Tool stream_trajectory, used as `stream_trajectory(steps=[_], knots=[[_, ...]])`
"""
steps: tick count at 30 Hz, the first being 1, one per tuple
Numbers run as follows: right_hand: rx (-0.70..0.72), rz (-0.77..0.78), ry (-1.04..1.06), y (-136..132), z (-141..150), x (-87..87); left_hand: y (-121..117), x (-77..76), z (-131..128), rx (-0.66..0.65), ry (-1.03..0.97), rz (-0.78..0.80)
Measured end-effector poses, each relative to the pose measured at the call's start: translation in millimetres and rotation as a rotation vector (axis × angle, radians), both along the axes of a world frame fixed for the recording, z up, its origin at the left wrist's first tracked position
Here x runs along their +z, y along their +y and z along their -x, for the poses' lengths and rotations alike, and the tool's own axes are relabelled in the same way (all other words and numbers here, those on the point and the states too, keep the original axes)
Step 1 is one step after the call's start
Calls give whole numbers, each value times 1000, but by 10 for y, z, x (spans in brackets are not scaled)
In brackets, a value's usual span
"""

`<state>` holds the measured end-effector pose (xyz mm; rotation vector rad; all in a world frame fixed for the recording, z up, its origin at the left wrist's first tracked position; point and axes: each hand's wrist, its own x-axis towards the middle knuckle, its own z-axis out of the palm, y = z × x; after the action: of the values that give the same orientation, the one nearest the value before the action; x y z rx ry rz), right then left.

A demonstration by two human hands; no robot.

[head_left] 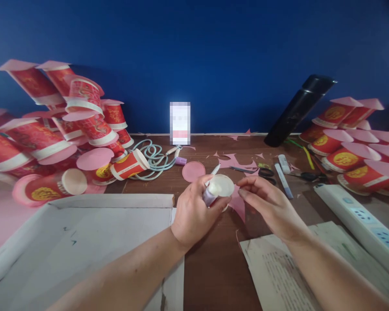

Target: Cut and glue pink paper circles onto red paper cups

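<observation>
My left hand (194, 211) is closed around a glue stick (209, 196) with a purple body and a white tip. The same hand holds a paper cup (223, 185), its pale round end facing up beside the glue. Most of the cup's side is hidden by my fingers. Just right of the cup, my right hand (269, 201) has its fingers curled and slightly apart, with nothing visible between them. Behind my left hand a pink paper disc (193, 172) lies flat on the table, and a purple cap (180, 160) lies near it.
Red paper cups with pink discs (94, 125) are piled at left; more cups (346, 155) stand right. Scissors (266, 172), pink scraps (236, 162), a leaning black bottle (298, 112), a power strip (366, 220), a white box lid (110, 201) and printed card (272, 268) surround my hands.
</observation>
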<state>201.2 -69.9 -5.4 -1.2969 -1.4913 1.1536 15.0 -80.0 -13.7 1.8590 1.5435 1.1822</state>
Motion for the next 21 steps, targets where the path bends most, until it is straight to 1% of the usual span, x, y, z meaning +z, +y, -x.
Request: stream_trajectory(steps=[5,15,21], knots=[[-14,-11,-80,0,3,-29,-6,5,12,-8,0,0],[-58,-51,-108,-45,13,-18,-6,-15,-6,13,0,5],[-95,-132,-181,-57,26,-5,-6,-17,-8,17,13,-4]])
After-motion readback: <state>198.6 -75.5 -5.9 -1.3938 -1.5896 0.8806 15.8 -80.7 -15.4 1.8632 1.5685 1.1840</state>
